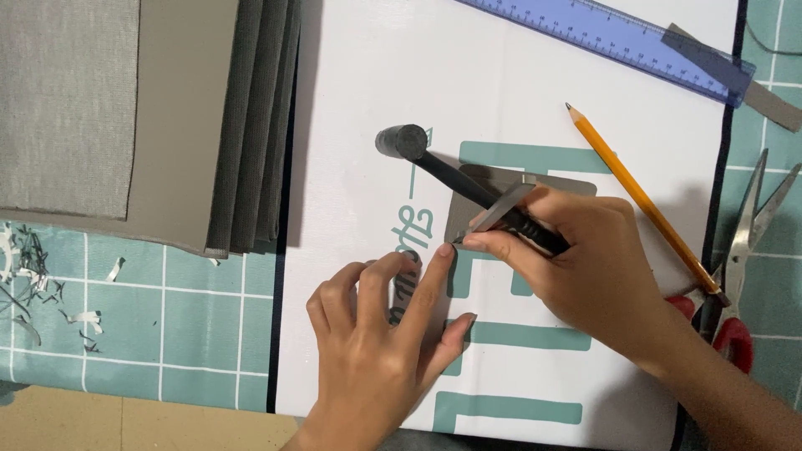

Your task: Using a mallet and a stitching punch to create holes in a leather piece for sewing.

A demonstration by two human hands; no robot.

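Observation:
My right hand [601,267] is closed around the black handle of a small mallet [401,142]; its dark round head points up-left over the white sheet. A flat metal blade [501,207] is also pinched in the same hand's fingers, with its tip resting on the lower left corner of a small grey square piece [576,180]. My left hand [376,342] lies flat below it with the fingers spread. Its index fingertip presses down right beside the blade's tip. My right hand hides most of the grey piece.
A white sheet with teal lettering [351,100] lies on a green gridded cutting mat [167,317]. Grey fabric sheets [125,108] are stacked at top left. A blue ruler [601,33], a yellow pencil [635,192] and red-handled scissors [743,250] lie at right, and scraps [33,276] at left.

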